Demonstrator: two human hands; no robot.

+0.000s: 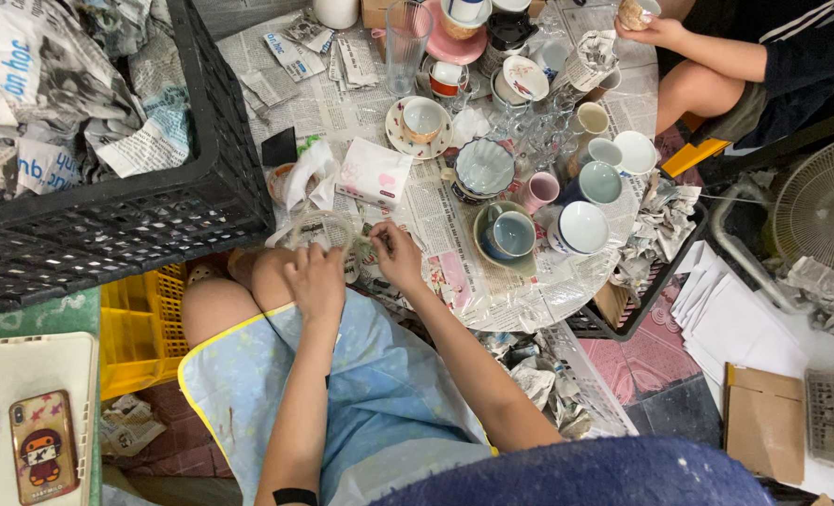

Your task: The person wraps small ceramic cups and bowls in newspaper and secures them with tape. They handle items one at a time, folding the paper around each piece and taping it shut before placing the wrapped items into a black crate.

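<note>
Dark blue cloth (585, 473) fills the bottom edge closest to the camera, and a pale blue apron (379, 394) with yellow trim covers the lap beyond it. Both forearms reach forward from there. At the near edge of the round table (520, 300), the left hand (316, 279) curls around the side of a small clear glass dish (326, 230), fingers closed on its rim. Its partner, the right hand (398, 251), pinches the dish's opposite rim with fingertips together. That dish sits just above the bare knees, over the table's newspaper covering.

Just past the hands lie a white tissue packet (375, 173) with pink print and a crumpled white cloth (309, 178). Right of these, a blue cup (512, 234) stands on an olive saucer, and a white bowl (583, 228) is beside it. A pink mug (540, 190) and a ruffled blue-and-white bowl (482, 169) are a little farther in. More cups, saucers and a tall clear glass (407, 36) crowd the far half of the table.

Left of the table, a black plastic crate (154, 215) holds crumpled newspaper, with a yellow crate (140, 328) below it. A phone (44, 459) in a cartoon case rests on a white surface at the bottom left.

Across the table, another person's hand (646, 28) holds a small object. A white fan (824, 206) stands at the right edge.
</note>
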